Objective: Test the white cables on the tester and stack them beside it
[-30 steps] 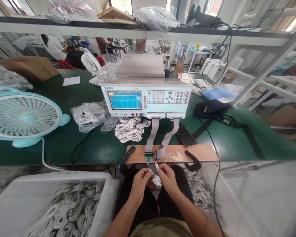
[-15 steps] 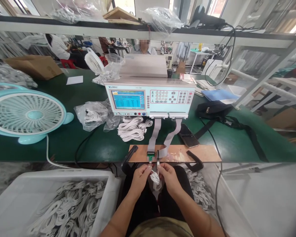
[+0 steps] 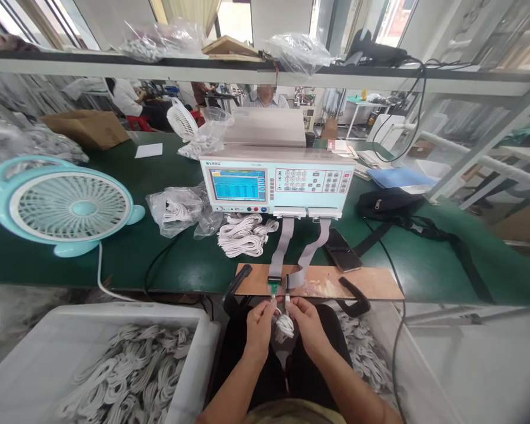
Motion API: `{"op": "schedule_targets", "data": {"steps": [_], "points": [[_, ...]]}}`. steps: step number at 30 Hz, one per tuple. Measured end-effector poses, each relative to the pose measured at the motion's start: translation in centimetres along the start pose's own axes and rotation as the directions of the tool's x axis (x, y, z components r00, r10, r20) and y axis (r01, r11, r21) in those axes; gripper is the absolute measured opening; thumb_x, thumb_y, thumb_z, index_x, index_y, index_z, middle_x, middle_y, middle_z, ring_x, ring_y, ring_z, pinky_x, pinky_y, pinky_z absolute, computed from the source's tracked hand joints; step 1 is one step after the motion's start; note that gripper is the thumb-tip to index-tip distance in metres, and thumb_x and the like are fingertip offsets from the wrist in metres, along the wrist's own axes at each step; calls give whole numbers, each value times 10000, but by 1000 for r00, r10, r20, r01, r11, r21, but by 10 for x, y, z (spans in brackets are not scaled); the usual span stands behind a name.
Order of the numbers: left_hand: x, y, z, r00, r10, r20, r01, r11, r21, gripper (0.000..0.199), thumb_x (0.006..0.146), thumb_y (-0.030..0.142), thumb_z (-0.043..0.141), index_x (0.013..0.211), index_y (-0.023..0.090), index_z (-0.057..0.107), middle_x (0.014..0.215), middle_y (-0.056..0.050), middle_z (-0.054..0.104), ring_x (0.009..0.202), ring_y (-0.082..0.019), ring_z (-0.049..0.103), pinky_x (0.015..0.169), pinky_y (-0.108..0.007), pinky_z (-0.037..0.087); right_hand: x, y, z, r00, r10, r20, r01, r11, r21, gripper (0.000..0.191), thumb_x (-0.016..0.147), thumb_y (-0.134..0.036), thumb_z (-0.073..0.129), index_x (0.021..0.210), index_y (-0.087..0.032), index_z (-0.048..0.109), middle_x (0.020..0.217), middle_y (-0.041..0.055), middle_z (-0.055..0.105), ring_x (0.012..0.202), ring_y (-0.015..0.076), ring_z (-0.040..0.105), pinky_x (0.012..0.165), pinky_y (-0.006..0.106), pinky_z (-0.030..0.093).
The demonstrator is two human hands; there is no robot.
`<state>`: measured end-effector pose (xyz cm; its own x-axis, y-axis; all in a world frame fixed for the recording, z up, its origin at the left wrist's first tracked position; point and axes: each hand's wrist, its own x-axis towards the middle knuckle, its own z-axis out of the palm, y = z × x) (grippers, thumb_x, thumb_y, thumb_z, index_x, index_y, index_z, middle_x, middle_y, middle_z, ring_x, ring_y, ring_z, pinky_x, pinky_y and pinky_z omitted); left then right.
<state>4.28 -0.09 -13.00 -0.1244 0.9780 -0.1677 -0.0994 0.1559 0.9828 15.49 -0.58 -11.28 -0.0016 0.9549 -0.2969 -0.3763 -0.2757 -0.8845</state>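
A small coiled white cable (image 3: 285,325) hangs between my two hands at the table's front edge. My left hand (image 3: 261,318) pinches one end of it, just below a green circuit board (image 3: 274,288). The other end, a white plug, is pinched by my right hand (image 3: 304,315) at the black-ended connector beside the board. Whether the plugs are fully seated is too small to tell. Two grey ribbon cables (image 3: 282,247) run from the wooden strip (image 3: 344,282) up to a tester (image 3: 277,182) with a lit blue screen.
Coiled white cables (image 3: 242,235) lie before the tester. A turquoise fan (image 3: 73,206) stands left, a phone (image 3: 342,250) and black bag (image 3: 388,203) right. A white bin (image 3: 203,341) of cables is lower left, more cables lower right. Black clamps hold the strip. People sit beyond the table.
The view has shifted, so the scene sits a little lower and to the right. Both hands keep their pinch on the cable ends; the left fingers are now more upright.
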Motion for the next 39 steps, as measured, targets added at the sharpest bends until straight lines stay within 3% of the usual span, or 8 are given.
{"op": "schedule_targets", "data": {"steps": [7, 14, 24, 32, 39], "points": [[2, -1, 1, 999, 24, -23, -24, 1000, -3, 311, 747, 382, 554, 536, 153, 544, 538, 23, 518, 553, -117, 473, 557, -225, 361, 0, -4, 2, 1000, -5, -13, 6, 1000, 10, 278, 649, -398, 668, 607, -163, 525, 485, -69, 412, 447, 66, 299, 460, 217, 235], [0, 4, 7, 999, 0, -38, -4, 993, -117, 332, 755, 345, 552, 486, 170, 466, 509, 38, 483, 572, -121, 482, 561, -216, 358, 1, -2, 1, 1000, 11, -11, -11, 1000, 26, 266, 647, -382, 671, 612, -161, 527, 486, -70, 419, 452, 66, 305, 472, 219, 237], [1, 0, 3, 999, 41, -21, -42, 998, -36, 317, 765, 339, 540, 513, 154, 489, 534, 30, 461, 550, -105, 428, 534, -214, 338, 0, -5, 1, 1000, -5, -13, 6, 1000, 17, 268, 646, -387, 675, 607, -159, 540, 477, -71, 424, 447, 65, 311, 469, 215, 243], [-1, -5, 6, 996, 3, -90, -2, 1000, 7, 331, 757, 417, 538, 558, 152, 530, 542, 22, 498, 546, -109, 440, 535, -200, 350, -1, -7, 1, 1000, 11, 27, -12, 998, 58, 275, 648, -410, 684, 678, -146, 612, 576, -14, 580, 530, 108, 468, 554, 233, 366], [1, -2, 7, 999, 38, -10, -38, 999, -11, 363, 796, 448, 473, 597, 151, 534, 572, 15, 508, 572, -118, 454, 558, -212, 365, 2, 2, 0, 999, -27, 29, 26, 999, 37, 290, 690, -429, 651, 735, -142, 658, 580, -1, 595, 540, 128, 494, 545, 234, 381]]}}
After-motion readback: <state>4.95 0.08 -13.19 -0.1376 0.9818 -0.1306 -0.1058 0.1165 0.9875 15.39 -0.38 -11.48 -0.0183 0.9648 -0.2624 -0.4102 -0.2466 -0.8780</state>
